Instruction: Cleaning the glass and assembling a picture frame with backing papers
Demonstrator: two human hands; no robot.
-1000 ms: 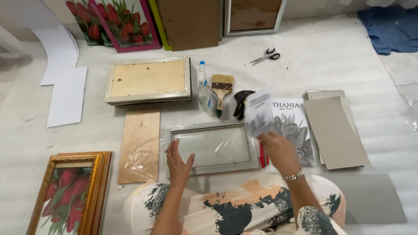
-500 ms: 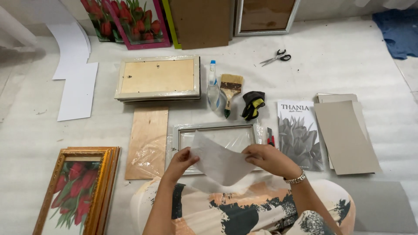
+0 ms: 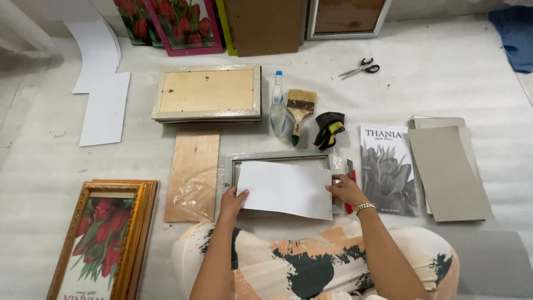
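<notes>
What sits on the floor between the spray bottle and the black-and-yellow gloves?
In the head view, a paintbrush lies between the spray bottle and the gloves, bristles pointing away from the person, its handle tip beside the bottle's base.

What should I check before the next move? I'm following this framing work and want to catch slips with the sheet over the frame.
1. Both hands on the sheet: ok. Left hand holds the left edge of the white sheet, right hand the right edge.
2. Sheet over the grey frame: ok, it covers most of the opening.
3. Sheet square with the frame: not ok, it sits slightly tilted and overhangs the near rail.
4. Sheet flat, no creases: ok as far as visible.
5. Red cutter away from the fingers: not ok, it lies right beside the right hand.
6. Glass clean underneath: cannot tell, it is hidden.
</notes>
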